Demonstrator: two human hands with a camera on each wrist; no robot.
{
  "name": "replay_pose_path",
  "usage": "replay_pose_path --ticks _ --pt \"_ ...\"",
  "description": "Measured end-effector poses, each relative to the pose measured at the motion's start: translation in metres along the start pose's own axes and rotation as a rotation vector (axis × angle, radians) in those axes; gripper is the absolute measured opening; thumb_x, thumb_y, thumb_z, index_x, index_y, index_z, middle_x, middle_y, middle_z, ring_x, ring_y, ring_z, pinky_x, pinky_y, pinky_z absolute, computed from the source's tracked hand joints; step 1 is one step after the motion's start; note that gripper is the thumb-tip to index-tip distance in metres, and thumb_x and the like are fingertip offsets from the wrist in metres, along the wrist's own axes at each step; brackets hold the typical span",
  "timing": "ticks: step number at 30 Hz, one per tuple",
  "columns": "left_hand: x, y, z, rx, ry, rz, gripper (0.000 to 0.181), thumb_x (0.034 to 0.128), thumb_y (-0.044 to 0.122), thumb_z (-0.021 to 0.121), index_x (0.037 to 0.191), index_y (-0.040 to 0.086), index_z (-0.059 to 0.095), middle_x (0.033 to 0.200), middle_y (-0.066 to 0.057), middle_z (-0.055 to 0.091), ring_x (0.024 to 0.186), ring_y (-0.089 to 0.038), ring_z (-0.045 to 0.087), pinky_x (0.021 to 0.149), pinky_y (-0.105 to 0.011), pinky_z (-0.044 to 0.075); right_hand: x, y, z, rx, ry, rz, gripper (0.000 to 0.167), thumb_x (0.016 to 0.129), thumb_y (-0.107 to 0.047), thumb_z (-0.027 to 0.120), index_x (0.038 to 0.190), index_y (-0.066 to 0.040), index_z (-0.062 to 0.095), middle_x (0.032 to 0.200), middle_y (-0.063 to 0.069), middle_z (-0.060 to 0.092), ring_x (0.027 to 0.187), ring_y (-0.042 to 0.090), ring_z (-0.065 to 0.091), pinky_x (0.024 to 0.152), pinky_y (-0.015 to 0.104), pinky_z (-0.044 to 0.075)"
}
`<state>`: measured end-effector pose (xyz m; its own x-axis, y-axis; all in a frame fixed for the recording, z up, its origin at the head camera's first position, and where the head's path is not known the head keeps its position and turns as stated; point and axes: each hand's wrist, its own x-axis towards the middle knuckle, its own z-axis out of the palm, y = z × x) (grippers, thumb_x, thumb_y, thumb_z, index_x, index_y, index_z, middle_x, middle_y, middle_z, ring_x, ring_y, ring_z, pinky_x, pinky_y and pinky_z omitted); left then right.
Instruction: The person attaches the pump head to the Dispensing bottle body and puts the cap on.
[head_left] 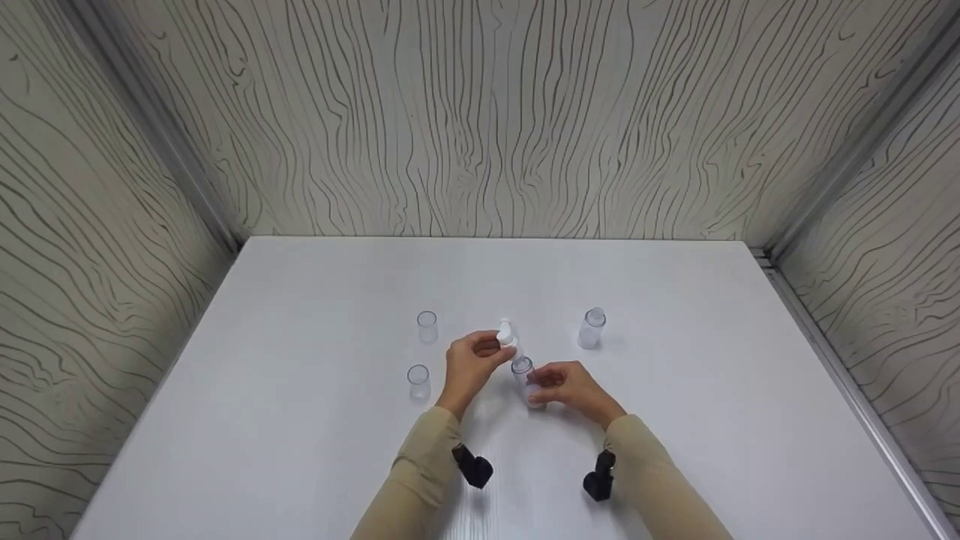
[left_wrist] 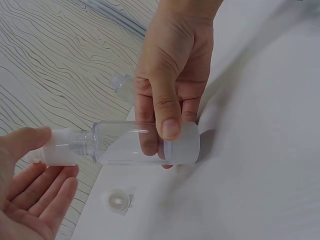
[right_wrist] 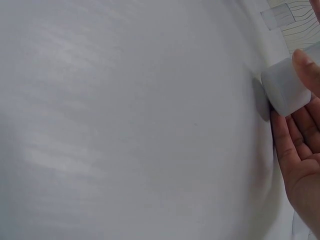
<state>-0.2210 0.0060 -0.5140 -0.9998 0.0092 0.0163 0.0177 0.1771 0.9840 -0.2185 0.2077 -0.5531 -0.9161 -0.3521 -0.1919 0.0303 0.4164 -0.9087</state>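
White plastic pump cap (left_wrist: 61, 147) at neck of clear cylindrical plastic bottle (left_wrist: 120, 143).
Left grip (head_left: 472, 363) pinches cap; right grip (head_left: 571, 387) holds bottle near its base.

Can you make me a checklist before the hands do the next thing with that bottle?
1. Left hand pinching the white pump top: ok.
2. Right hand holding the clear bottle: ok.
3. Pump top fully down: not ok, clear threaded neck shows below it.
4. Pump top's threads lined up straight: cannot tell.
5. Other bottle standing upright: ok.
6. Clear cups apart from both hands: ok.
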Motion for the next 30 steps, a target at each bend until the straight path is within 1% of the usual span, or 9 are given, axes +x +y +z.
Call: replay_pose_path --ticks 3,7,9,14,18,20,26,27,30 --pt "-0.0012 -0.0005 0.0014 0.011 -0.002 -0.019 0.040 0.0785 0.012 0.078 0.112 -0.006 0.065 0.105 -0.021 0.073 0.096 -0.028 0.073 0.085 -0.031 0.061 -0.0003 -0.0003 0.0001 -0.006 -0.001 0.002 0.046 0.079 -0.017 0.079 0.116 0.006 0.065 0.117 0.024 0.068 0.109 0.030 0.066 0.091 0.031 0.058" --pt "-0.0020 -0.0015 0.0023 0.024 -0.002 -0.009 0.038 0.0782 0.012 0.078 0.110 -0.005 0.066 0.104 -0.021 0.073 0.095 -0.027 0.073 0.084 -0.031 0.061 0.0006 0.0006 0.0006 -0.011 0.003 0.003 0.046 0.078 -0.018 0.079 0.115 0.005 0.065 0.117 0.022 0.069 0.109 0.028 0.067 0.091 0.030 0.058" --pt "-0.0027 -0.0018 0.0023 0.023 -0.013 -0.004 0.038 0.0784 0.012 0.078 0.110 -0.005 0.066 0.104 -0.021 0.073 0.095 -0.027 0.073 0.084 -0.031 0.061 0.0012 0.0015 0.0009 -0.018 0.006 0.004 0.046 0.078 -0.019 0.080 0.115 0.005 0.065 0.116 0.022 0.069 0.108 0.027 0.067 0.091 0.030 0.058" --pt "-0.0048 -0.0018 0.0024 0.017 -0.051 -0.019 0.037 0.0791 0.012 0.078 0.111 -0.003 0.066 0.106 -0.020 0.073 0.097 -0.027 0.073 0.085 -0.030 0.061 0.0018 0.0033 0.0012 -0.038 0.008 0.004 0.046 0.078 -0.021 0.080 0.115 0.003 0.066 0.116 0.020 0.070 0.109 0.027 0.067 0.093 0.031 0.058" --pt "-0.0059 -0.0026 0.0030 0.022 -0.051 -0.023 0.036 0.0792 0.012 0.077 0.111 -0.002 0.067 0.105 -0.018 0.073 0.097 -0.025 0.072 0.086 -0.030 0.061 0.0011 0.0039 0.0016 -0.028 0.008 -0.007 0.046 0.077 -0.020 0.080 0.115 0.003 0.066 0.117 0.021 0.069 0.109 0.028 0.067 0.093 0.031 0.057" --pt "-0.0065 -0.0029 0.0034 0.026 -0.052 -0.020 0.036 0.0793 0.012 0.077 0.111 -0.002 0.067 0.105 -0.018 0.073 0.097 -0.025 0.073 0.086 -0.030 0.061 0.0007 0.0039 0.0016 -0.024 0.011 -0.006 0.046 0.077 -0.020 0.080 0.114 0.003 0.066 0.116 0.020 0.070 0.109 0.026 0.067 0.092 0.029 0.057" --pt "-0.0064 -0.0045 0.0050 0.020 -0.050 0.035 0.035 0.0791 0.009 0.076 0.109 -0.007 0.066 0.104 -0.023 0.072 0.097 -0.030 0.072 0.085 -0.029 0.061 -0.0001 0.0034 0.0014 -0.007 0.012 0.000 0.045 0.077 -0.018 0.081 0.113 0.004 0.067 0.114 0.020 0.070 0.106 0.021 0.068 0.087 0.021 0.057" --pt "-0.0061 -0.0048 0.0056 0.016 -0.046 0.043 0.035 0.0788 0.008 0.076 0.108 -0.008 0.066 0.103 -0.024 0.072 0.097 -0.031 0.072 0.084 -0.029 0.061 -0.0001 0.0034 0.0015 -0.008 0.010 -0.003 0.045 0.077 -0.018 0.080 0.113 0.004 0.067 0.114 0.020 0.070 0.106 0.022 0.068 0.086 0.021 0.057" --pt "-0.0057 -0.0057 0.0075 0.008 -0.029 0.039 0.037 0.0772 0.010 0.078 0.108 -0.007 0.067 0.102 -0.024 0.073 0.096 -0.030 0.073 0.083 -0.029 0.061 0.0005 0.0036 0.0016 -0.017 0.009 -0.007 0.044 0.077 -0.018 0.080 0.113 0.004 0.067 0.114 0.020 0.071 0.107 0.024 0.068 0.088 0.023 0.057"
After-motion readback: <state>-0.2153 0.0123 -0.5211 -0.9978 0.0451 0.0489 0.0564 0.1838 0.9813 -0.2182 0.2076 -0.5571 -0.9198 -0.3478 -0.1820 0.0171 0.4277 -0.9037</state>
